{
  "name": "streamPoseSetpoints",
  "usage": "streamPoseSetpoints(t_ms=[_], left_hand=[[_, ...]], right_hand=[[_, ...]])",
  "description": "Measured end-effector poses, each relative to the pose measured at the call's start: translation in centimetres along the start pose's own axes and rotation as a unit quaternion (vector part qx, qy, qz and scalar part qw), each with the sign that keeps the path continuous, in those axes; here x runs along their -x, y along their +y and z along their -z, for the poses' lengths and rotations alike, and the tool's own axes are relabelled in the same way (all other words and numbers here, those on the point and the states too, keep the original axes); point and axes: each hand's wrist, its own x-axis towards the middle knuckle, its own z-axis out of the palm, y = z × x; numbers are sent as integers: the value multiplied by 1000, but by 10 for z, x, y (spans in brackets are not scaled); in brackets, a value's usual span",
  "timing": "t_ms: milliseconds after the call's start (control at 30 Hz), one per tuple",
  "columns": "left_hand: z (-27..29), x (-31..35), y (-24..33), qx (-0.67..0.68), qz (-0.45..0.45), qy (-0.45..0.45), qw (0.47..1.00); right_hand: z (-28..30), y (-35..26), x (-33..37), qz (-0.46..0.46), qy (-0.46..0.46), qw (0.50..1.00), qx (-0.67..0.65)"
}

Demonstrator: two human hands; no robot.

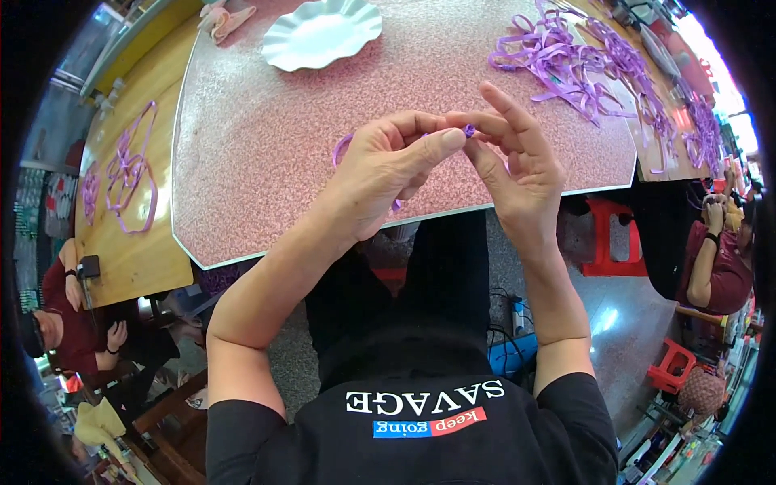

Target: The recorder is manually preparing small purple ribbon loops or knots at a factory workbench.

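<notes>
Above the near part of the pink speckled table (267, 170), both of my hands meet at a small purple ribbon knot (469, 130). My left hand (392, 158) is closed, pinching the ribbon between thumb and index finger. From the other side, the thumb and index finger of my right hand (521, 166) press at the same knot, its other fingers raised and spread. A loop of the purple ribbon (341, 150) shows beside my left hand, and a short end hangs below it. My fingers hide the rest of the strip.
A white scalloped plate (322, 34) stands at the far side, near a crumpled pinkish cloth (225, 20). Tangled purple ribbons (558, 61) cover the far right. More ribbon (132, 174) lies on the wooden table at left. People sit at both sides; a red stool (612, 238) stands right.
</notes>
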Motion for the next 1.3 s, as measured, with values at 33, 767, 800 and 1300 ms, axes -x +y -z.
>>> streamPoseSetpoints(t_ms=[33, 767, 800, 1300], left_hand=[[0, -1, -1, 5, 7, -2, 1000], [199, 29, 58, -231, -235, 329, 885], [202, 32, 58, -456, -264, 391, 755], [-78, -19, -53, -34, -90, -243, 965]], right_hand=[[-1, 0, 0, 18, 4, 999, 32], [168, 45, -20, -72, 196, 893, -400], [167, 50, -16, -73, 200, 888, -408], [35, -24, 6, -13, 125, 879, -459]])
